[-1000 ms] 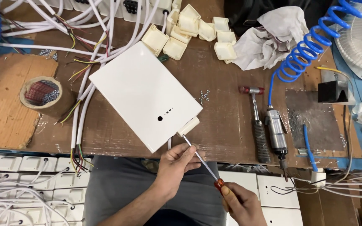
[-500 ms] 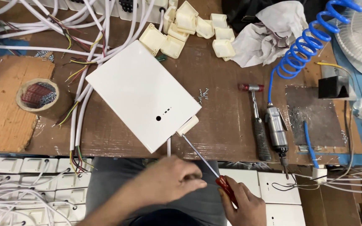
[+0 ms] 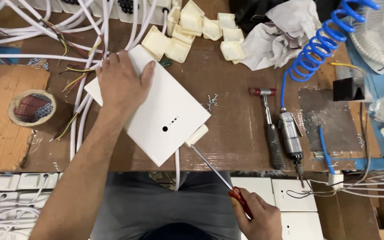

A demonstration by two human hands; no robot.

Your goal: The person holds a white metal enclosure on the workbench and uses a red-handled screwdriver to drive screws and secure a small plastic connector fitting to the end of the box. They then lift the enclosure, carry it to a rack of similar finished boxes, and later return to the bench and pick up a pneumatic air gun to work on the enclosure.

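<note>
On the brown bench, from the head view, I see my left hand pressed flat, fingers spread, on the white panel, pinning it. My right hand is clenched around the red-handled screwdriver, whose tip meets the small cream block at the panel's near corner.

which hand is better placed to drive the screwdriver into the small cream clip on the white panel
Right. The right hand grips the red-handled screwdriver, tip at the small cream clip. The left hand lies flat on the white rectangular panel, steadying it.
</note>
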